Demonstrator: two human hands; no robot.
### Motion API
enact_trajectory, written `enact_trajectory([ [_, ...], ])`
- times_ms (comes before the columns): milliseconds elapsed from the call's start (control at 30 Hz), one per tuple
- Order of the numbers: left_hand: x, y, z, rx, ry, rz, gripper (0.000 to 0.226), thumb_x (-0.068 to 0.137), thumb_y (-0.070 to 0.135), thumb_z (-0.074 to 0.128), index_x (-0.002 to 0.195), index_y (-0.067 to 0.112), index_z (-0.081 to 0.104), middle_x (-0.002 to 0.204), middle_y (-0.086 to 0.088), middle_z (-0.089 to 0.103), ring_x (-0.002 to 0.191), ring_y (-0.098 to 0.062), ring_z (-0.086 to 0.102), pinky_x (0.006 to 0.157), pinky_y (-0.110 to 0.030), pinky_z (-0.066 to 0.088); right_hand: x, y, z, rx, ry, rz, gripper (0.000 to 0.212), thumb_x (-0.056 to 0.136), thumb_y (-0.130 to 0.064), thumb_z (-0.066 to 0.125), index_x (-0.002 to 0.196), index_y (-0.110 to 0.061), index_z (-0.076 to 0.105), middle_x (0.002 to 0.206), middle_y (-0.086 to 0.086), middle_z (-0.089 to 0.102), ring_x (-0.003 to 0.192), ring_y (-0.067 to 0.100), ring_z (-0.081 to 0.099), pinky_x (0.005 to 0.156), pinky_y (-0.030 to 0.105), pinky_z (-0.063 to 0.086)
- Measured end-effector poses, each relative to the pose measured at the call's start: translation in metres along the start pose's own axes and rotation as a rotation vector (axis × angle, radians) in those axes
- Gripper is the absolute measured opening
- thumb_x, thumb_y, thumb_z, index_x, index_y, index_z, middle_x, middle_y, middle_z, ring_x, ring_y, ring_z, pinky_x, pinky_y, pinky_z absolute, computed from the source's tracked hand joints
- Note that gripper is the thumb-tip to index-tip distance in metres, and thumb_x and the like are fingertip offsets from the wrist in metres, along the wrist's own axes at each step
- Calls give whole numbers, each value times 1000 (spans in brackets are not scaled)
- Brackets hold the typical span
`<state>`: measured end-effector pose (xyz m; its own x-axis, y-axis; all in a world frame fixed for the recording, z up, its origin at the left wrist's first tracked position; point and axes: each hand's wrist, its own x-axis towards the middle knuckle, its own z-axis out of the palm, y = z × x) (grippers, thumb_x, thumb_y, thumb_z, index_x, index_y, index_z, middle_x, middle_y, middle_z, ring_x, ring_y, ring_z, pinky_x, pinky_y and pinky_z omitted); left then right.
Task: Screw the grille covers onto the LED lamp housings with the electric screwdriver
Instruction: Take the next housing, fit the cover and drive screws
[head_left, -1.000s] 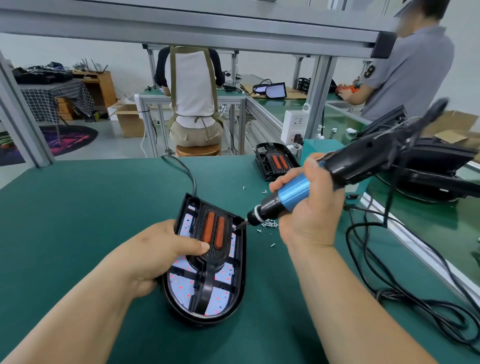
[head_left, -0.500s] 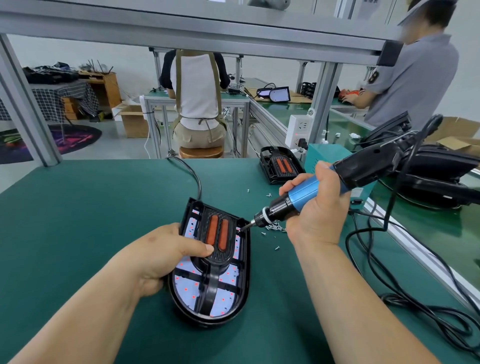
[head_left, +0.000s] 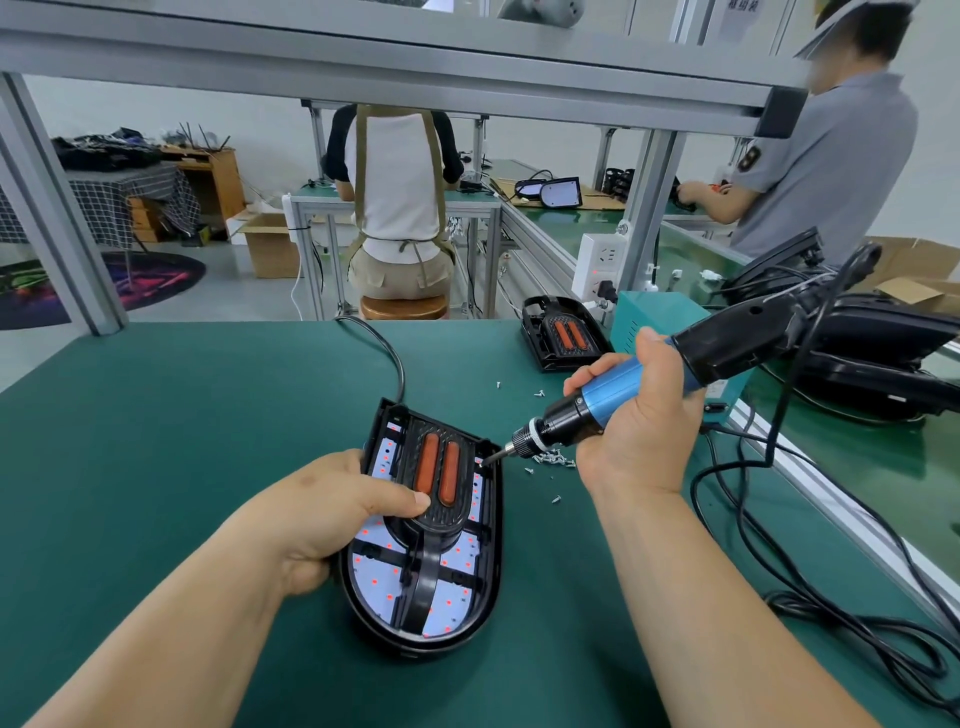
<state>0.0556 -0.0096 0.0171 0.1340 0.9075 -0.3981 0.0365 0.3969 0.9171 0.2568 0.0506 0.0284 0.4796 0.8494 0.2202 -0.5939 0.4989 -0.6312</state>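
Screwing down, seemingly, right edge of grille cover (head_left: 439, 483) with electric screwdriver (head_left: 613, 387) gripped in right hand (head_left: 639, 421); clasping lamp housing (head_left: 496, 564) with left hand (head_left: 322, 514); next, likely, keeping bit (head_left: 493, 457) seated.

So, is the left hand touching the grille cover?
Touching. Head view: the left hand lays its thumb on the grille cover, no gap.

A green bench mat (head_left: 156, 467) covers the worktop. At two o'clock a teal power box (head_left: 654, 317) stands beside a white socket strip (head_left: 597, 265). At twelve a seated person (head_left: 400, 197) occupies a wooden stool (head_left: 402, 307). At one stands a person in grey (head_left: 831, 171). Black cables (head_left: 857, 639) coil at four. A cardboard box (head_left: 270, 249) and a round rug (head_left: 150, 275) lie at ten.
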Motion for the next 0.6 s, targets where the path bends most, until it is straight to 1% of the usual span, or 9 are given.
enact_trajectory([
  [167, 0, 0, 0, -2, -1, 0, 19, 89, -10, 56, 100, -3, 69, 95, -25, 75, 77, -35, 75, 62, -40, 63, 0, 1, 1, -13, -17, -16, 22, 78, -22, 64, 92, -14, 49, 51, 3, 51, 44, 21, 52, 54, 31, 47],
  [367, 0, -1, 0, 15, 9, 6, 20, 89, -10, 56, 105, -4, 67, 97, -25, 75, 79, -36, 75, 65, -41, 63, 1, 1, 0, -5, 13, 5, 24, 76, -21, 65, 91, -14, 48, 53, 4, 48, 46, 23, 49, 54, 31, 48],
  [500, 0, -1, 1, 20, 13, 4, 19, 90, -10, 56, 103, -3, 68, 95, -24, 75, 77, -34, 75, 62, -38, 63, 2, 3, -1, -12, 3, -14, 22, 78, -22, 64, 91, -13, 48, 51, 3, 49, 43, 21, 51, 53, 30, 47],
  [600, 0, -3, 0, 7, 28, 4, 19, 89, -10, 57, 102, -3, 69, 95, -23, 76, 76, -32, 76, 57, -35, 61, 3, 3, -3, -1, 29, 8, 26, 78, -23, 66, 92, -13, 47, 53, 4, 48, 45, 22, 50, 53, 30, 48],
])
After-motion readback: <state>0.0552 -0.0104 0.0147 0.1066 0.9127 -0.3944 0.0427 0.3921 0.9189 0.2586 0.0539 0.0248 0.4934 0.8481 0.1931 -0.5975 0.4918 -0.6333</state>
